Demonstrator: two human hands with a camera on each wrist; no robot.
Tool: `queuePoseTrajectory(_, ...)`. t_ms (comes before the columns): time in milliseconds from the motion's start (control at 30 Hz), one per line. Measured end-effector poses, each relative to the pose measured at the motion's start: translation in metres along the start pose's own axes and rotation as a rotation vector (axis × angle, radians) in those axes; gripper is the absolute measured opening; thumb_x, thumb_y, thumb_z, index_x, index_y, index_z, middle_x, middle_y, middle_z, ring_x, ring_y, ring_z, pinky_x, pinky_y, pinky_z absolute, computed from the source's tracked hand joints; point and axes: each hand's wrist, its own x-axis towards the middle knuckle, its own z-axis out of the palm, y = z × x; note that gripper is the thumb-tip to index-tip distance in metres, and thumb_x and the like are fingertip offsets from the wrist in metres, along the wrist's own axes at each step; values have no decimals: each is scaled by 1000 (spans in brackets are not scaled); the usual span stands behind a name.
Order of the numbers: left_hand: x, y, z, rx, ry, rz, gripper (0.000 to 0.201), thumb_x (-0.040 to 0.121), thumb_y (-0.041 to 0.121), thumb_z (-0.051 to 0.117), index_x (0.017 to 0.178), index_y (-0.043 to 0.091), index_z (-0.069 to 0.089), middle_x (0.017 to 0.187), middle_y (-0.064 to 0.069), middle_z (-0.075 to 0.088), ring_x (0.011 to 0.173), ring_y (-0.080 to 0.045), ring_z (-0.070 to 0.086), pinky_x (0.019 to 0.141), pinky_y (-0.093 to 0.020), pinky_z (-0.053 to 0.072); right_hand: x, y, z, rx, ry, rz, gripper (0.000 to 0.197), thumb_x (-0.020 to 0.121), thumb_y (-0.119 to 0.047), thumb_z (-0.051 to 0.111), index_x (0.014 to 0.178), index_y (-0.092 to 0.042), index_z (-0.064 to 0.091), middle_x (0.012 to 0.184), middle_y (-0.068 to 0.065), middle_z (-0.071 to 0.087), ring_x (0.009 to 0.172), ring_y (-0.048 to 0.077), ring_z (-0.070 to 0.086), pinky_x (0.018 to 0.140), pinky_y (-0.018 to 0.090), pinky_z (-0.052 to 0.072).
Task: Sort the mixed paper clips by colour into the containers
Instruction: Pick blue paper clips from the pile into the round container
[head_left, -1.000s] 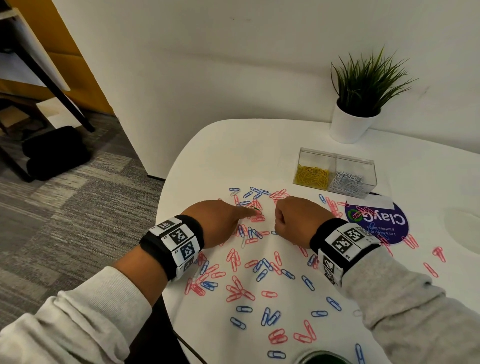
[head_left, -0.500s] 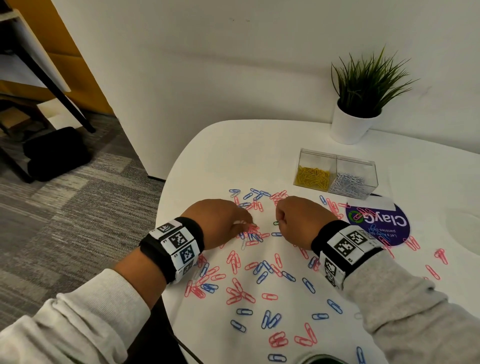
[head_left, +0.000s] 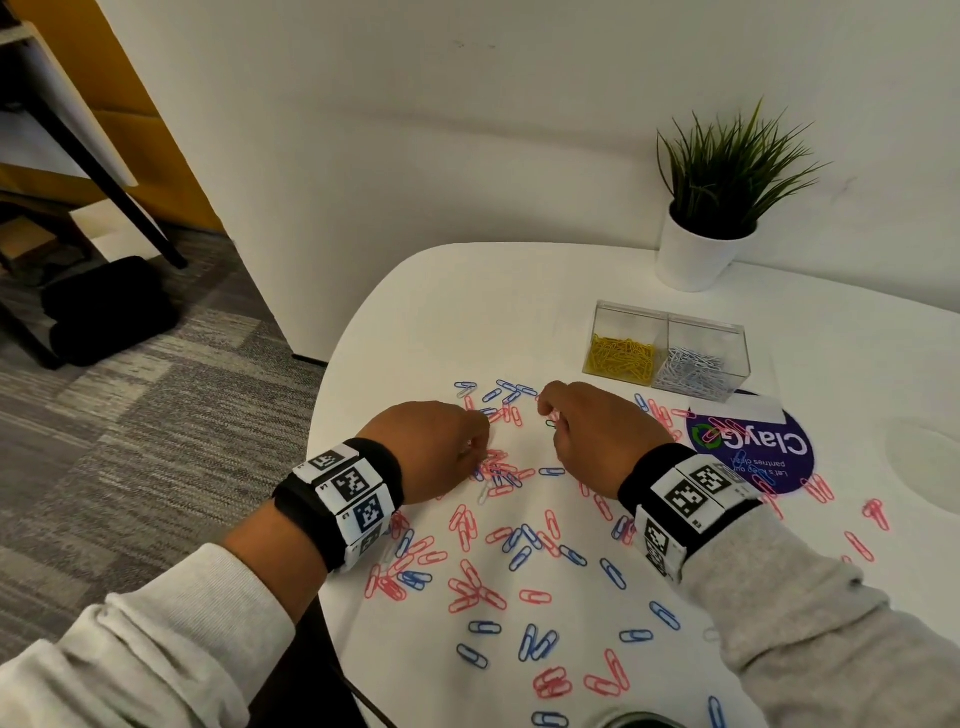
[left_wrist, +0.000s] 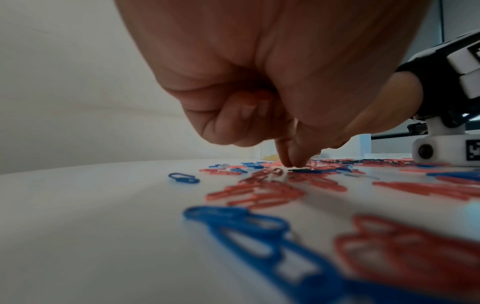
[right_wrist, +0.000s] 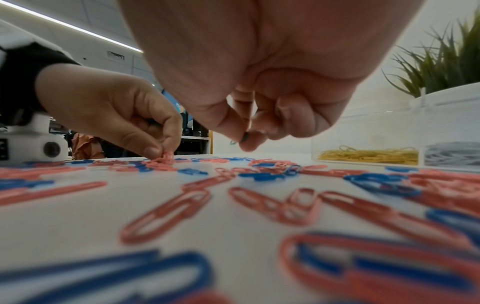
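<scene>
Two hands working pile – right hand (right_wrist: 249, 115) pinching green clip (right_wrist: 244, 137) just off table, left hand (head_left: 436, 452) pinching at pink clips (right_wrist: 162, 157), probably grabbing one colour each. Containers (head_left: 670, 353) behind, well apart.

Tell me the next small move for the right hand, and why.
Probably lift the right hand clear of the table with the green paper clip it pinches. That clip already hangs just above the surface, and neither compartment of the clear container, yellow or white, matches green, so it likely needs a separate spot. The left hand is busy pinching at pink clips.
</scene>
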Motion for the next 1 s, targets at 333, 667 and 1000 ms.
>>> queuePoseTrajectory(333,2,-3,0,-60,106,-95,26,100,53,39,98,30,52,84,8,61,72,-13,55,65,-30,41,2,0,1,-4,-25,-42,23,96,-16,43,110,-31,54,111,-2,49,89,22,57,81,35,48)
queuePoseTrajectory(667,4,9,2,49,-33,-12,10,96,27,43,98,27,54,85,4,62,79,-20,58,73,-39,52,2,1,1,-36,-34,-23,26,96,-16,43,114,-29,54,119,-2,49,96,22,57,86,35,48)
queuePoseTrajectory(1000,-23,6,-40,-154,268,-111,4,94,31,49,90,30,51,67,9,54,63,-15,53,57,-30,40,-89,-13,-60,101,199,-169,13,97,-24,54,109,-26,59,87,-15,59,73,4,51,70,26,44)
